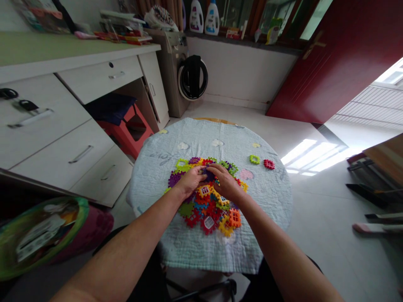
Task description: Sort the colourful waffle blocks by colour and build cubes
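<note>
A heap of colourful interlocking plastic building pieces (210,206) lies in the middle of a round table covered by a pale blue cloth (195,247). Over the heap's far half, my left hand (191,181) grips a dark purple building piece (208,176) from the left. My right hand (225,181) comes in from the right, its curled fingers at the same piece; they partly hide it. Yellow, red, orange, green and purple pieces surround both hands. Apart from the heap, a green frame piece (254,159) and a red frame piece (269,164) lie toward the table's right edge.
White drawers (85,155) and a red stool (132,130) stand to the left, with a full waste bin (85,222) nearer me. Behind the table is a washing machine (173,63) with its door open. A red door (327,63) is at the right.
</note>
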A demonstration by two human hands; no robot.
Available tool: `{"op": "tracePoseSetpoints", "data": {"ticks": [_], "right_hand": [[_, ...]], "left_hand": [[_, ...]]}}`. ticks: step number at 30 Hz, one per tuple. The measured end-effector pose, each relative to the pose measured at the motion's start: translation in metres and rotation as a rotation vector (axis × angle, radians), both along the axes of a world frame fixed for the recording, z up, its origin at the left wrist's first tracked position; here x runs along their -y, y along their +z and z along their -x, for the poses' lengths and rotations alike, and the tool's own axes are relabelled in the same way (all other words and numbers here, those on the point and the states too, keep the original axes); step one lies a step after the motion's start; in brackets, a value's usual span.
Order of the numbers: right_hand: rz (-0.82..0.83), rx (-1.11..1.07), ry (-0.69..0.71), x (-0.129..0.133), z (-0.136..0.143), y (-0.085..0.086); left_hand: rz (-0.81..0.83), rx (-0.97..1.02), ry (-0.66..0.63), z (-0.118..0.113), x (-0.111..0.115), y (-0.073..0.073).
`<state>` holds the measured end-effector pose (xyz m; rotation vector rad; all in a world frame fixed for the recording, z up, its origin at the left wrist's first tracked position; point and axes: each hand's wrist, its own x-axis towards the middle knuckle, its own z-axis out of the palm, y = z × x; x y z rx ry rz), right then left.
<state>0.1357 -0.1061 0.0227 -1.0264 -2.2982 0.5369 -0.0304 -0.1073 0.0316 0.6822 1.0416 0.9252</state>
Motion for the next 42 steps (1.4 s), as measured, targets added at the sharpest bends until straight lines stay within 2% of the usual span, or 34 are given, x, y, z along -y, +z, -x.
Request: {"op": "tracePoseSetpoints", "data": {"ticks": [15,20,24,28,30,35,42], "right_hand": [[-0.006,0.070,-0.136,0.007,0.010,0.003],[-0.020,0.077,-0.175,0.001,0.002,0.005],[-0.002,0.177,-0.346,-0.032,-0.029,0.005],[0.084,0.367,-0.584,-0.085,-0.078,-0.002],[0.124,0.444,-0.651,-0.110,-0.099,-0.008],[0.202,0.584,-0.641,-0.150,-0.123,-0.024],[0.288,0.706,-0.564,-0.165,-0.119,-0.035]], "left_hand": [[-0.054,0.008,-0.027,-0.002,0.006,-0.003],[-0.067,-0.008,-0.051,0.000,0.005,0.000],[-0.102,-0.113,0.009,0.008,0.002,0.005],[-0.092,-0.131,0.026,0.017,0.001,0.008],[-0.089,-0.125,0.027,0.019,0.000,0.008],[-0.082,-0.125,0.025,0.020,-0.002,0.007],[-0.068,-0.132,0.027,0.022,-0.002,0.009]]}}
